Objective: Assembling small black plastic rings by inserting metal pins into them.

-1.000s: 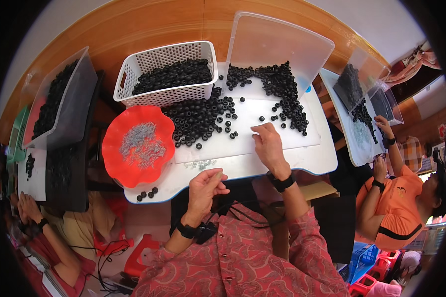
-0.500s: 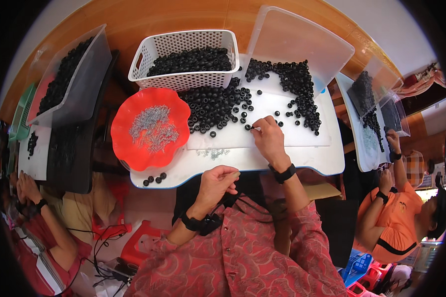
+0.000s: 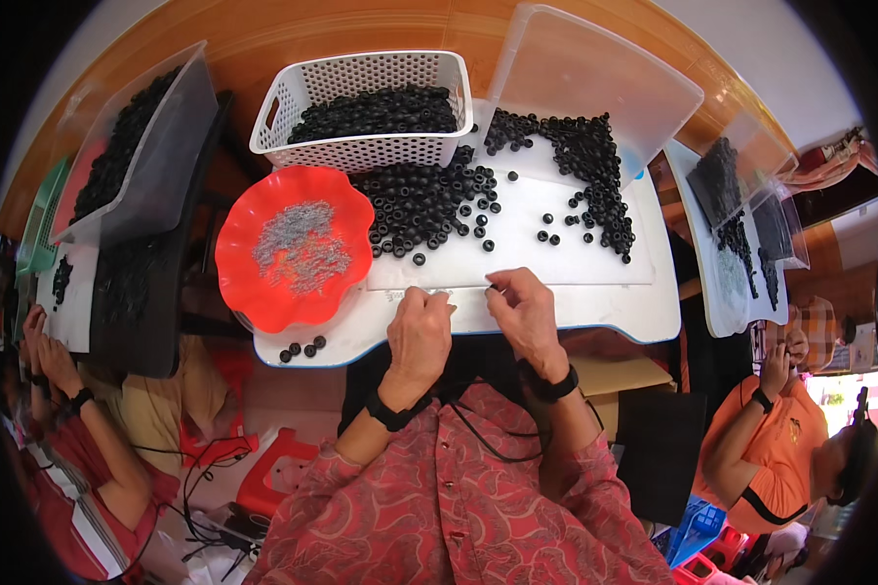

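My right hand (image 3: 524, 317) is at the front of the white board, its thumb and fingers pinched on a small black round part, mostly covered by the fingertips. To its left, my left hand (image 3: 421, 336) is closed over the table edge, fingertips together; what they pinch, if anything, is too small to make out. Beneath those fingertips, small silvery metal pieces are partly hidden. A heap of black round parts with holes (image 3: 424, 207) lies beyond my hands. The red scalloped bowl (image 3: 239, 249) to the left contains many small silvery pieces.
Behind the heap stands a white perforated basket (image 3: 366, 154) of black parts. A clear plastic bin (image 3: 595, 68) lies tipped, black parts spilling from it. Several black parts (image 3: 308, 349) sit at the table's front left corner. People work at tables on both sides.
My right hand has drawn back from the loose black parts toward the table's front edge, carrying one. My left hand has moved up onto the edge, and the two hands are closer together.
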Available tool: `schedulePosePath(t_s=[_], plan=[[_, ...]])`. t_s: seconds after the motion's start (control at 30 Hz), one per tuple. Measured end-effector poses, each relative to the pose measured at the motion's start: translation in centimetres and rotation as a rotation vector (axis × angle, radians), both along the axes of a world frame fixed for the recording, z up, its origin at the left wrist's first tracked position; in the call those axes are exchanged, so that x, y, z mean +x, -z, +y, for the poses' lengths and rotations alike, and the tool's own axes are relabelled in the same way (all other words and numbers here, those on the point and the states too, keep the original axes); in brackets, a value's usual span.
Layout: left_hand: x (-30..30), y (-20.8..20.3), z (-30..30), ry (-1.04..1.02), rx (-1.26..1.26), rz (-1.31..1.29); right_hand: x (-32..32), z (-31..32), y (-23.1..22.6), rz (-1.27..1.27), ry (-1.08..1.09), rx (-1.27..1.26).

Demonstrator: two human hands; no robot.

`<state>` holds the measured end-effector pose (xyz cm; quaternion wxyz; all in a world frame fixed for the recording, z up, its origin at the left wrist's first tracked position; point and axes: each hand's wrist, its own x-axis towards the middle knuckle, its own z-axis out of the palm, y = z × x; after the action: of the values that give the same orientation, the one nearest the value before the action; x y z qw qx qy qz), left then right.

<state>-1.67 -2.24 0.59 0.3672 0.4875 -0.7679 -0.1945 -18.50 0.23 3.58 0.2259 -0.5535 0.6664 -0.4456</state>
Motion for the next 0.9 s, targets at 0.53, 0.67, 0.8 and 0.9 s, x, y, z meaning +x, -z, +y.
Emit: schedulePosePath(t_s=[0.53, 0.67, 0.8, 0.9], plan=[[-0.2, -0.4, 0.4, 0.071, -0.022, -0.068, 1.9, 1.7, 1.6, 0.155, -0.044, -0.037], [-0.4, 0.4, 0.4, 0.070, -0.045, -0.113, 2.1, 1.8, 1.6, 0.184, -0.040, -0.045], [-0.7, 0.5, 0.3, 0.067, -0.092, -0.023, 2.1, 1.9, 1.4, 0.183, -0.057, -0.054], [-0.7, 0.0, 0.2, 0.112, 0.019, 0.172, 2.0, 2.3, 1.3, 0.090, -0.085, -0.123]])
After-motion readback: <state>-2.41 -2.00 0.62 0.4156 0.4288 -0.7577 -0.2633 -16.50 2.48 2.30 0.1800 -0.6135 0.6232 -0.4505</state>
